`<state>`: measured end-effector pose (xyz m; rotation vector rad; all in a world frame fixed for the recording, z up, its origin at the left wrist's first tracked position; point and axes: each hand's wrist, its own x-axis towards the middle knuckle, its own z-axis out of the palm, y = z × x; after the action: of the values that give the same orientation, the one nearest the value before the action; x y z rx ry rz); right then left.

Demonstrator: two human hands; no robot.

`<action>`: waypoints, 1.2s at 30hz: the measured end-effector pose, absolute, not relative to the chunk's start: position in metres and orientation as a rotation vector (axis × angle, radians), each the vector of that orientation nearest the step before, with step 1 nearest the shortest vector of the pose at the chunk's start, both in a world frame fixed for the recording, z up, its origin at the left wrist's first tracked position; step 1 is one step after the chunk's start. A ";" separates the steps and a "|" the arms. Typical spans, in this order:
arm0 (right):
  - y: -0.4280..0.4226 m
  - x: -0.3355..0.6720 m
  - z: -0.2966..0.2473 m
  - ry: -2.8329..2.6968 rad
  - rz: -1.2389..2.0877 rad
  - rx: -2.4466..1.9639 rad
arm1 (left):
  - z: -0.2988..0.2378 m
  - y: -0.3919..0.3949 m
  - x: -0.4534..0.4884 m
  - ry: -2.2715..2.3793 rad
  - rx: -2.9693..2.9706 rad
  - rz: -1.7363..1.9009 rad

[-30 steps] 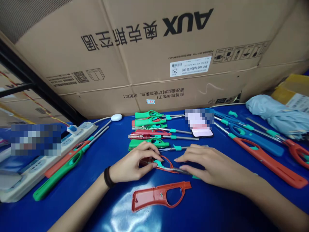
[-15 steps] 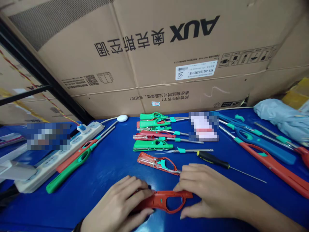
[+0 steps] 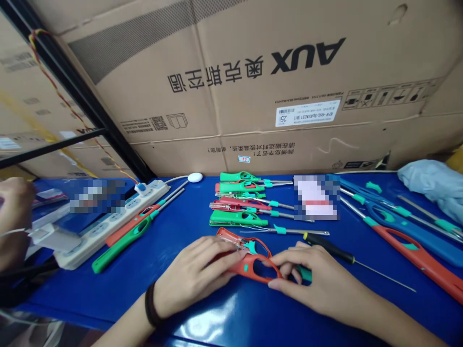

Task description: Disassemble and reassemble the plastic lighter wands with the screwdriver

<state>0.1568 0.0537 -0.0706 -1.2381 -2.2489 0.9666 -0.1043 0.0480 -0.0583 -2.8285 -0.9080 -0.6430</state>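
Observation:
My left hand (image 3: pixel 193 277) and my right hand (image 3: pixel 313 277) both grip a red plastic lighter shell (image 3: pixel 255 266) with a trigger opening, held just above the blue table (image 3: pixel 173 231). Right behind it lies the open red lighter half (image 3: pixel 237 240) with its teal trigger and inner parts showing; the held shell sits over its near end. My left fingers wrap the shell's handle end. My right fingers pinch its front end, with a bit of teal showing under them.
A black-handled screwdriver (image 3: pixel 327 242) lies right of my hands. Several green and red lighters (image 3: pixel 240 205) are stacked behind. More long lighters lie at right (image 3: pixel 405 241) and left (image 3: pixel 126 236). A white power strip (image 3: pixel 108 221) and another person's hand (image 3: pixel 14 212) are at left. Cardboard boxes (image 3: pixel 253 86) wall the back.
My hands left the open lighter half, took up the loose red shell from the near table, and have brought it up over that half. The screwdriver came into sight.

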 end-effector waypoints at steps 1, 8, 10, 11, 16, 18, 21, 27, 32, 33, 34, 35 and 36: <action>0.055 0.158 -0.071 -2.217 1.001 -1.262 | -0.056 0.055 -0.104 -0.892 -2.868 -0.644; 0.066 0.163 -0.071 -2.246 0.653 -1.207 | -0.055 0.096 -0.108 -1.135 -3.198 -0.708; 0.067 0.163 -0.072 -2.290 0.565 -1.153 | -0.058 0.100 -0.112 -1.215 -3.229 -0.739; 0.067 0.163 -0.072 -2.300 0.549 -1.133 | -0.059 0.101 -0.113 -1.245 -3.238 -0.751; 0.066 0.162 -0.072 -2.303 0.526 -1.079 | -0.066 0.102 -0.114 -1.262 -3.213 -0.831; 0.065 0.162 -0.072 -2.314 0.506 -1.093 | -0.067 0.102 -0.113 -1.243 -3.211 -0.860; 0.065 0.163 -0.072 -2.354 0.455 -1.111 | -0.069 0.103 -0.112 -1.236 -3.224 -0.858; 0.065 0.163 -0.071 -2.440 0.422 -1.083 | -0.074 0.104 -0.114 -1.263 -3.235 -0.829; 0.064 0.163 -0.071 -2.464 0.459 -1.049 | -0.072 0.102 -0.111 -1.254 -3.231 -0.832; 0.064 0.162 -0.071 -2.463 0.467 -1.044 | -0.072 0.102 -0.111 -1.249 -3.230 -0.836; 0.063 0.162 -0.071 -2.462 0.476 -1.039 | -0.072 0.102 -0.110 -1.244 -3.228 -0.840; 0.063 0.162 -0.072 -2.462 0.486 -1.033 | -0.072 0.102 -0.111 -1.242 -3.228 -0.838; 0.063 0.161 -0.072 -2.462 0.496 -1.028 | -0.072 0.102 -0.111 -1.240 -3.229 -0.834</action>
<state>0.1614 0.0626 -0.0719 -1.0284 -2.4625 0.4964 -0.1109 0.1018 -0.0721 -3.2286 -1.2403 -0.8341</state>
